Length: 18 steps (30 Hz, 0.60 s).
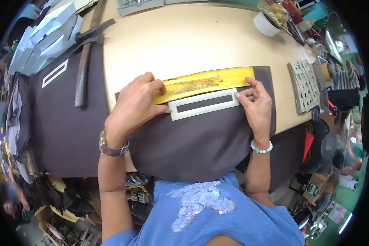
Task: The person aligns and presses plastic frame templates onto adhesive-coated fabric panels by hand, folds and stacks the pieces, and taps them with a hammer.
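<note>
Dark cloth [192,143] lies in front of me on the table. On it a white rectangular frame [205,114] with a long slot sits just below a worn yellow strip [209,80], close against its lower edge. My left hand [137,98] is closed at the left ends, its thumb touching the frame and its bent fingers on the strip. At the right ends is my right hand [256,102], also closed, with the thumb at the frame's corner and the index finger on the strip. The undersides of the fingers are hidden.
A hammer [83,76] and a second white frame [55,74] lie on dark cloth at left. Behind them are stacked pale-blue pieces [45,41]. At right lie several joined white frames [304,86]; a white tub [266,24] stands at the back of the table [172,45].
</note>
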{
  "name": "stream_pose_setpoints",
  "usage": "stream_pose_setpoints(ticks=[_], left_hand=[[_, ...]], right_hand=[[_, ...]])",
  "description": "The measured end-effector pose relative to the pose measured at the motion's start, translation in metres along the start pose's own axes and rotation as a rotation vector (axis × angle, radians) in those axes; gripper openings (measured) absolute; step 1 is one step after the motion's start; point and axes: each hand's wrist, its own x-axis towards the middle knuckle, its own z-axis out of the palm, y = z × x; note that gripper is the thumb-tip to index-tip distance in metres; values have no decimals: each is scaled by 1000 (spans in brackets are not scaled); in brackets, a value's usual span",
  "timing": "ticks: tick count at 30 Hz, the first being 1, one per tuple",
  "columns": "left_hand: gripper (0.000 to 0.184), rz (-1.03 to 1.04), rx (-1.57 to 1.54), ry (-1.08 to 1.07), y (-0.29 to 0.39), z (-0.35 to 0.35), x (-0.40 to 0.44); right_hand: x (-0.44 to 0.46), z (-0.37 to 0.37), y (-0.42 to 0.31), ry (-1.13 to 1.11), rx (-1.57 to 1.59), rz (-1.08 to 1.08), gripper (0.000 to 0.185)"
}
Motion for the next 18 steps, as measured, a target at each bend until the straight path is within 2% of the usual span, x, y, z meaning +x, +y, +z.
stream_pose_setpoints(ticks=[2,3,6,7,10,11,12,14,17,18], left_hand=[[36,12,0,13,-2,2,0],[35,11,9,5,-2,2,-1],[36,-30,42,-19,4,2,-2],[33,-20,89,-33,6,3,-3],[27,172,155,111,14,16,-14],[22,252,188,134,17,23,-22],[25,296,219,50,19,31,-29],[28,248,254,127,27,48,-45],[33,225,269,301,26,63,-60],[35,219,282,291,25,65,-62]], right_hand=[[0,1,0,12,-25,-17,38],[-2,2,-3,-6,-63,-5,27],[-11,11,2,64,-581,-545,15],[-14,14,-1,82,-685,-605,8],[-14,8,-4,29,-834,-641,7],[-16,4,-3,-3,-778,-631,12],[-17,-2,-5,-25,-742,-616,14],[-20,-9,-6,-77,-669,-577,18],[-34,19,-28,122,-728,-843,24],[-44,38,-34,-26,-572,-790,26]])
